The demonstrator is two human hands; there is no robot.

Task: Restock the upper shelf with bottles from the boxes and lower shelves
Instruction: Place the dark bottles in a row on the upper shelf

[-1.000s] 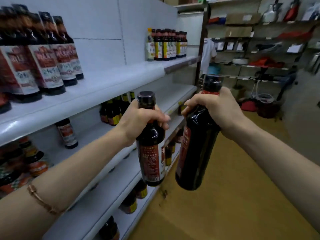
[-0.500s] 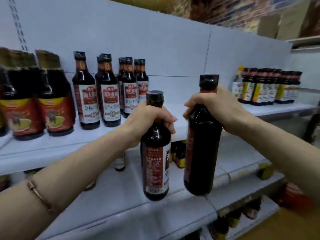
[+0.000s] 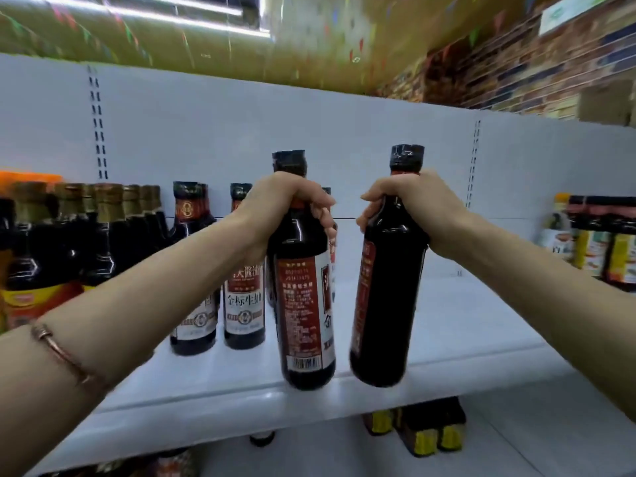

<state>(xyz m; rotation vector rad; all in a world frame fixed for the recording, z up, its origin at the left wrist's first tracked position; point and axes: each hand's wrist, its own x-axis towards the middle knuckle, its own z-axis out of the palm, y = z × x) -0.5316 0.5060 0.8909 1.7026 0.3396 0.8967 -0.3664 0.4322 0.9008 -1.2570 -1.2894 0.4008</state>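
Note:
My left hand (image 3: 280, 208) grips the neck of a dark sauce bottle (image 3: 304, 311) with a red and white label. My right hand (image 3: 413, 208) grips the neck of a second dark bottle (image 3: 382, 304), its label turned to the left. Both bottles hang upright, side by side, over the front edge of the white upper shelf (image 3: 464, 321). Matching red-labelled bottles (image 3: 244, 304) stand on that shelf just behind my left hand.
Gold-capped dark bottles (image 3: 69, 242) crowd the shelf's left end. Yellow-labelled bottles (image 3: 602, 249) stand at its right end. Bare shelf lies between them, right of the held bottles. Yellow-labelled bottles (image 3: 423, 428) sit on the shelf below.
My view has tilted up and turned to face the upper shelf. Both bottles have risen and moved closer to the shelf, with their bases now over its front edge.

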